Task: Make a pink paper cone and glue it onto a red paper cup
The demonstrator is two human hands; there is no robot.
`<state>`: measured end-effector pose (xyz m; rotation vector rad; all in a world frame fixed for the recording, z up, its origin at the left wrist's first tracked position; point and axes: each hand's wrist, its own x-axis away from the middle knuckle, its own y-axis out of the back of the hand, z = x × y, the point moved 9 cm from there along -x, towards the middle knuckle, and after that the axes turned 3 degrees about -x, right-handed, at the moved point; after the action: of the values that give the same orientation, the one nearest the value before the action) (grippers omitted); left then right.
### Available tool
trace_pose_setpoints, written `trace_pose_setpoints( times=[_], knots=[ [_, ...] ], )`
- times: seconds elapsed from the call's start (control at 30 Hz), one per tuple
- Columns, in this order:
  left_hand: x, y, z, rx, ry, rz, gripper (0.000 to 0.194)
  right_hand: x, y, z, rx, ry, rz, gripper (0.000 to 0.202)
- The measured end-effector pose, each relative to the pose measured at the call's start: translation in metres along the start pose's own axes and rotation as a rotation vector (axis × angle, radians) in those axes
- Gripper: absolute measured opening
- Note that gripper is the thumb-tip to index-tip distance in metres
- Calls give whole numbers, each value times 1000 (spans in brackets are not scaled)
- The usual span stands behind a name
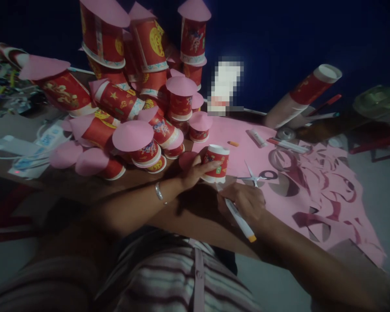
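My left hand is wrapped round a red patterned paper cup, its white rim at the top, near the table's front edge. Just right of it and lower, my right hand grips a white marker with an orange end. The marker's other end points up at the bottom of the cup; whether it touches the cup cannot be made out. Open scissors lie on pink paper beyond my right hand. An orange cap rests on that paper behind the cup.
Several red cups with pink cone tops stand, lean and stack at the left and back. Pink paper scraps cover the right side. A glue stick, pens and a tall cup stack sit behind. A power strip lies far left.
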<state>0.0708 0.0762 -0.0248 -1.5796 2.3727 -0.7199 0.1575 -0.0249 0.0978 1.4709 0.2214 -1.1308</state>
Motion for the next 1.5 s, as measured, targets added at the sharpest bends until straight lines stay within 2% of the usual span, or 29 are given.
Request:
trace_pose_setpoints(
  times=[0.23,0.83,1.5],
  knots=[
    [1,-2,-2,9,5,-2,42,6,1,-2,-35,16,-5,19],
    [2,-5,-5,-39,-2,26,42,4,-1,-1,71,53,-33,16],
    [1,-3,-4,-45,4,10,46,3,0,-4,41,10,-22,19]
  ],
)
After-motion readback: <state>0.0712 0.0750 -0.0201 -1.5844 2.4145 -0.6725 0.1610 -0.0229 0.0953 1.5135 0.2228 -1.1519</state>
